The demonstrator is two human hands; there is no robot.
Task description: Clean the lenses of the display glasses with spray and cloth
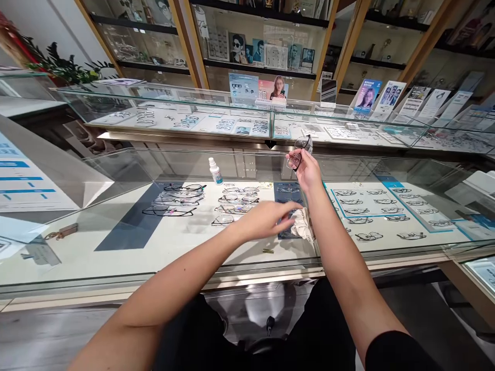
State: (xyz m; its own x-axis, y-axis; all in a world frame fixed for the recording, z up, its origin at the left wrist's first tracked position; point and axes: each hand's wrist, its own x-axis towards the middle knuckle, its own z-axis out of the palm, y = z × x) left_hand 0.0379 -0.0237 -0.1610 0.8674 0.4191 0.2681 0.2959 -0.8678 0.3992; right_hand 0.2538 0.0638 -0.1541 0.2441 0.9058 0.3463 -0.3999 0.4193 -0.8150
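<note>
My right hand (308,169) is raised over the glass counter, its fingers closed on a pair of eyeglasses (302,142) with dark frames, tilted steeply. Below it, my left hand (268,219) reaches across from the left with fingers and thumb apart. Its fingertips are at the edge of a crumpled cream cloth (302,226) on the glass; whether they touch it I cannot tell. Farther back on the counter stands a small white bottle (215,172) with a blue-marked label.
Under the glass top lie rows of eyeglasses (236,199), with more on the right. A keychain with a brown tag (66,232) is at the left. Behind runs a second glass display case (185,118) with brochures (365,95) on top. A large white sign (31,175) leans at the left.
</note>
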